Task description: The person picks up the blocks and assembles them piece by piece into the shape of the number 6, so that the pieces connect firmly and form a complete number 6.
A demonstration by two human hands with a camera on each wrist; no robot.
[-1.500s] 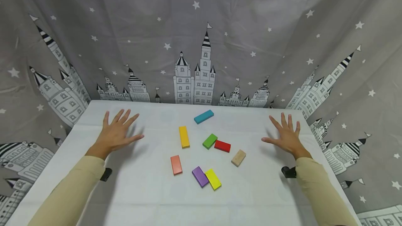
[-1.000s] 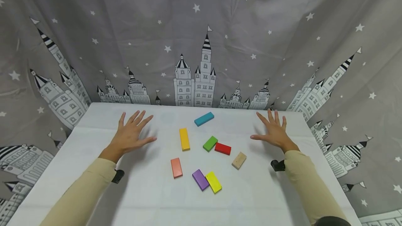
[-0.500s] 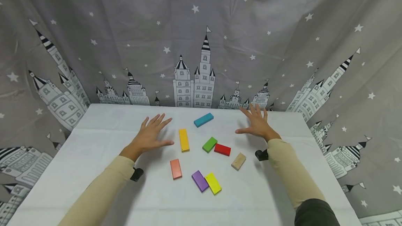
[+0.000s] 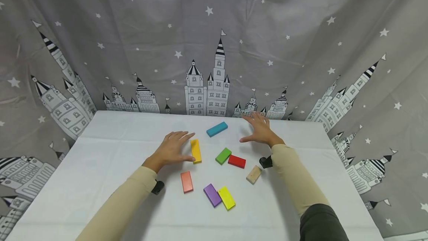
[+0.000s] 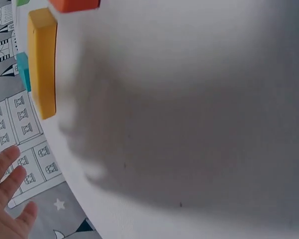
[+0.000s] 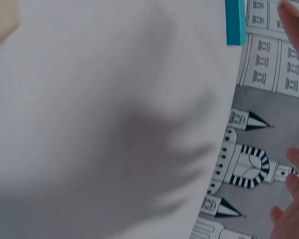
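Note:
My left hand (image 4: 172, 148) hovers beside the orange-yellow block (image 4: 196, 151), fingers spread, its thumb tip overlapping the block's near end in the head view. In the left wrist view that block (image 5: 43, 64) stands apart from the fingers. My right hand (image 4: 259, 130) is held over the far right part of the table, thumb and fingers apart, holding nothing. The blue block (image 4: 217, 129) lies to its left. Between the hands, a green block (image 4: 223, 156) sits against a red block (image 4: 236, 161). A plain wooden block (image 4: 254, 174) lies below the right hand.
Nearer the front lie a salmon block (image 4: 187, 182), a purple block (image 4: 212, 195) and a bright yellow block (image 4: 226, 198), the last two touching. All rest on a white table (image 4: 267, 218). A grey curtain (image 4: 150, 18) with printed castles hangs behind its far edge.
Both hands have moved inward from the table's sides, the left one rightward to the orange-yellow block, the right one leftward toward the blue block. The blocks have stayed in place.

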